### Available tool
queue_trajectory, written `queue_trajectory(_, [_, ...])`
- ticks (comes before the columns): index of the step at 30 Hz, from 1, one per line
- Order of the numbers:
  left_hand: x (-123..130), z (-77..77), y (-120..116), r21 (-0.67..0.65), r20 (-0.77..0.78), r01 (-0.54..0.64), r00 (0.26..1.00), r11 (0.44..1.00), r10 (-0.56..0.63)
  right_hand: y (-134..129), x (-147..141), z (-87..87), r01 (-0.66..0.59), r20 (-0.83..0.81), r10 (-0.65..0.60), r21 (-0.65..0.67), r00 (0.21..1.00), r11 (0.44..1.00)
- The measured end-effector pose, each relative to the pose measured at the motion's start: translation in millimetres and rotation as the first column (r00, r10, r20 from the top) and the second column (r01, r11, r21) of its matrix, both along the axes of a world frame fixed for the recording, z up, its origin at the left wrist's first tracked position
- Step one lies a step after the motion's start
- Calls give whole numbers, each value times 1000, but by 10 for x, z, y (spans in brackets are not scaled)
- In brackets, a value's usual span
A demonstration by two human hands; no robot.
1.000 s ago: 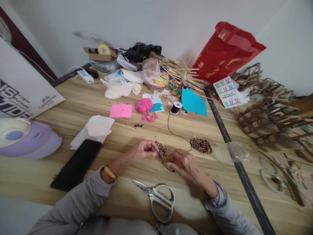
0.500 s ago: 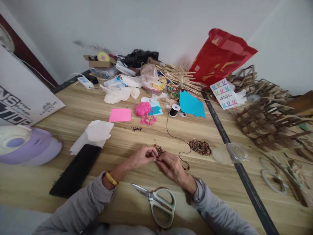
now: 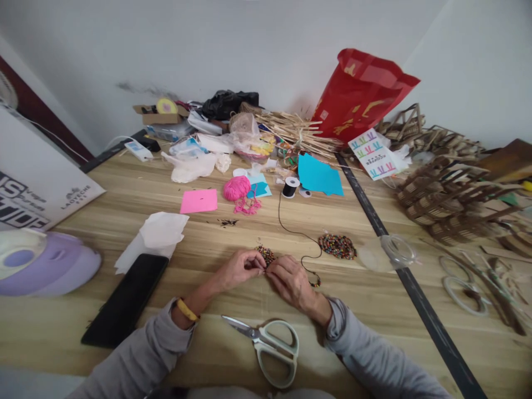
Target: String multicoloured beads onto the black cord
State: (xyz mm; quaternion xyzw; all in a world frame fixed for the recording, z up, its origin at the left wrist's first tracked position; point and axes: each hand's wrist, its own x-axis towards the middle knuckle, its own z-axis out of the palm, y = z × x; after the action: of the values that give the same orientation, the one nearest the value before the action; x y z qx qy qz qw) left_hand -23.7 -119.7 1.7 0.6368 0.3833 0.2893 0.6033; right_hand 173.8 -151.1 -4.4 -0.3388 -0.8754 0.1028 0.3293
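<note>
My left hand (image 3: pixel 243 269) and my right hand (image 3: pixel 293 280) meet over the table with their fingertips pinched close together. What lies between the fingertips is too small to make out. Just behind the fingers is a small pile of multicoloured beads (image 3: pixel 265 254), partly covered by them. A thin black cord (image 3: pixel 286 224) runs from a spool of black cord (image 3: pixel 290 187) towards my right hand. Several beads (image 3: pixel 316 281) are strung on it beside that hand, where it passes out of sight. A larger heap of beads (image 3: pixel 337 246) lies to the right.
Scissors with pale handles (image 3: pixel 276 343) lie slightly open in front of me. A black phone (image 3: pixel 127 299), white paper (image 3: pixel 153 235) and a purple-white device (image 3: pixel 50 260) are at left. Pink yarn (image 3: pixel 236 188) and blue paper (image 3: pixel 320 174) sit farther back. Woven baskets (image 3: pixel 449 199) stand right.
The view has shifted a little, so the background things sit slightly farther left. Both hands stay pinched together at the small bead pile, with hardly any movement.
</note>
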Motion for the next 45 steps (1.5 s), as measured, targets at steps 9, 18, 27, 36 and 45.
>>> queue_trajectory(9, [-13,31,5,192,-152,-97,980,977,128,71,73,-36,97,-242,-130,-143,962,985])
queue_trajectory(18, [27,-40,-60,385,-351,52,932,921,94,112,71,-116,108,-294,-145,-138,945,985])
queue_trajectory(27, [32,-11,-84,555,-439,181,893,812,100,113,60,-91,79,-298,-125,-159,946,984])
queue_trajectory(36, [74,20,-99,596,-502,233,855,769,130,104,55,-89,64,-292,-106,-151,950,987])
queue_trajectory(45, [76,51,-95,619,-505,258,854,742,126,103,47,-86,61,-298,-101,-141,949,988])
